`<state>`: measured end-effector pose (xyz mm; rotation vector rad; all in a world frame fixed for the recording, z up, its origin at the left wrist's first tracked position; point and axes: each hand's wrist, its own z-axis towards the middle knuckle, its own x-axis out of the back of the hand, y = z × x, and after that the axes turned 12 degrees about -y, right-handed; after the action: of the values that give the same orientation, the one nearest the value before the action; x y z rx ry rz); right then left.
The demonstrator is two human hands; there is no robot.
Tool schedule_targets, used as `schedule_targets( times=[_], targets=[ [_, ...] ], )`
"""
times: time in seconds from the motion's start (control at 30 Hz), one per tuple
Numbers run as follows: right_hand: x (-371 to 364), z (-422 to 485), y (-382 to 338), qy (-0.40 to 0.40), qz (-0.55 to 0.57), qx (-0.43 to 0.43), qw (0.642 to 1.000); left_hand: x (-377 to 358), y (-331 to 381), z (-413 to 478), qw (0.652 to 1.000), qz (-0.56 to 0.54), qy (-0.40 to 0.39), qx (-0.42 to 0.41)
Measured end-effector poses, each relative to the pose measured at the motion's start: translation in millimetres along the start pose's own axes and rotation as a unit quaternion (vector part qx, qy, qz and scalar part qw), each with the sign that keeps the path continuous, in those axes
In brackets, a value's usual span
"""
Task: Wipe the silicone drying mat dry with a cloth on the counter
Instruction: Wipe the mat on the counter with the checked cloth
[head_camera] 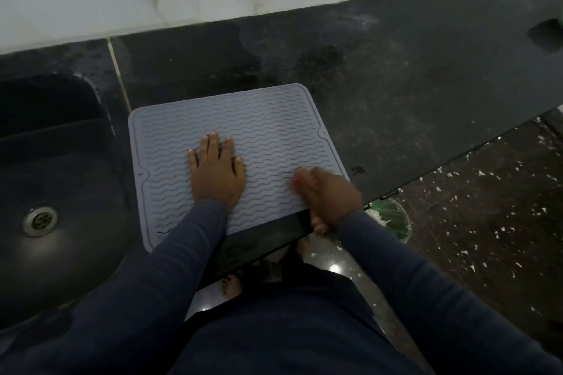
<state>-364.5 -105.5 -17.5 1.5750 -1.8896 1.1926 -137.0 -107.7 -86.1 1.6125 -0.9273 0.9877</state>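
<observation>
Left hand flat, fingers spread, pressing grey silicone drying mat; right hand blurred at mat's near-right corner, grip indeterminate.

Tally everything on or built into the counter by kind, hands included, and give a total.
Drying mat: 1
Sink: 1
Drain: 1
Hands, left hand and right hand: 2
Cloth: 0 in view
Total: 5
</observation>
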Motion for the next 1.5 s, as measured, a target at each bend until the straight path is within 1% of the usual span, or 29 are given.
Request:
schedule_targets(
  times=[0.03, 0.1, 0.17, 0.2, 0.27, 0.3, 0.37, 0.4, 0.47, 0.57, 0.67, 0.73, 0.8, 0.87, 0.97, 1.0, 1.1, 1.17, 1.23, 1.3, 1.37, 1.43, 1.5],
  targets=[
    [12.8, 5.8, 20.7, 0.021, -0.003, -0.038, 0.999, 0.1, 1.5, 0.1, 1.000, -0.001, 0.002, -0.001],
    [33.2, 15.4, 46.9, 0.026, -0.032, -0.088, 0.995, -0.2, 1.3, -0.7, 1.000, -0.003, 0.008, 0.000],
    [44.2, 22.0, 49.4, 0.024, -0.061, -0.102, 0.993, -0.7, 0.8, -1.2, 1.000, -0.006, 0.005, 0.000],
    [46.4, 22.6, 40.5, 0.028, -0.054, -0.101, 0.993, -0.6, 1.1, -1.2, 1.000, -0.007, 0.002, 0.000],
    [38.6, 26.8, 8.0, 0.038, -0.011, -0.074, 0.997, -0.9, 1.4, -1.0, 1.000, -0.008, 0.003, 0.002],
    [29.0, 29.5, -13.6, 0.030, 0.005, -0.041, 0.999, -0.8, 1.4, -0.8, 1.000, -0.009, 0.006, 0.003],
    [-2.5, 30.5, -60.8, -0.023, -0.004, 0.035, 0.999, -1.2, -0.5, -0.2, 1.000, -0.008, 0.006, -0.003],
    [-15.1, 26.9, -80.0, -0.052, -0.011, 0.058, 0.997, -2.2, -1.3, 0.5, 1.000, -0.010, 0.005, -0.008],
    [-24.1, 24.6, -91.9, -0.070, -0.015, 0.067, 0.995, -2.9, -4.2, 1.1, 1.000, -0.019, 0.015, -0.011],
    [2.2, 34.7, -49.0, -0.062, 0.008, -0.006, 0.998, -3.4, -2.7, 0.8, 0.999, -0.021, 0.033, -0.005],
    [37.5, 45.7, 6.0, -0.007, 0.010, -0.092, 0.996, -3.2, -1.8, 0.0, 0.999, -0.020, 0.029, -0.003],
    [52.2, 48.2, 26.3, 0.007, 0.012, -0.112, 0.994, -1.1, -1.4, -0.9, 0.999, -0.026, 0.023, -0.005],
    [58.3, 52.7, 29.5, 0.009, 0.004, -0.120, 0.993, 1.2, -1.6, -1.8, 0.999, -0.035, 0.013, -0.013],
    [53.7, 57.4, 7.3, 0.006, 0.010, -0.096, 0.995, 4.8, -3.3, -3.7, 0.999, -0.050, 0.005, -0.015],
    [22.6, 59.5, -54.6, -0.014, 0.021, 0.012, 1.000, 10.6, -2.4, -3.2, 0.995, -0.097, 0.017, -0.009],
    [7.7, 58.4, -76.7, -0.022, 0.015, 0.035, 0.999, 10.9, -2.5, -1.7, 0.994, -0.107, 0.020, -0.004],
    [-23.0, 55.8, -114.5, -0.017, -0.039, 0.066, 0.997, 7.4, -5.5, 1.1, 0.993, -0.114, 0.028, -0.001],
    [-15.2, 56.6, -103.2, -0.011, -0.054, 0.066, 0.996, 5.0, -7.6, 2.5, 0.994, -0.106, 0.024, -0.008],
    [9.2, 64.1, -71.4, -0.012, -0.034, 0.025, 0.999, 4.0, -7.2, 1.4, 0.995, -0.100, 0.028, -0.007],
    [36.4, 74.0, -33.0, -0.002, -0.010, -0.044, 0.999, 2.6, -5.9, 0.1, 0.994, -0.103, 0.034, -0.010],
    [55.0, 78.1, -10.5, 0.013, -0.018, -0.105, 0.994, 3.2, -7.7, 0.0, 0.993, -0.111, 0.042, -0.012],
    [61.1, 78.8, -6.6, 0.025, -0.044, -0.130, 0.990, 3.5, -7.9, -0.7, 0.990, -0.131, 0.052, -0.017],
    [56.1, 74.5, -23.5, 0.040, -0.049, -0.109, 0.992, 4.0, -7.1, -3.0, 0.983, -0.174, 0.060, -0.019]
  ],
)
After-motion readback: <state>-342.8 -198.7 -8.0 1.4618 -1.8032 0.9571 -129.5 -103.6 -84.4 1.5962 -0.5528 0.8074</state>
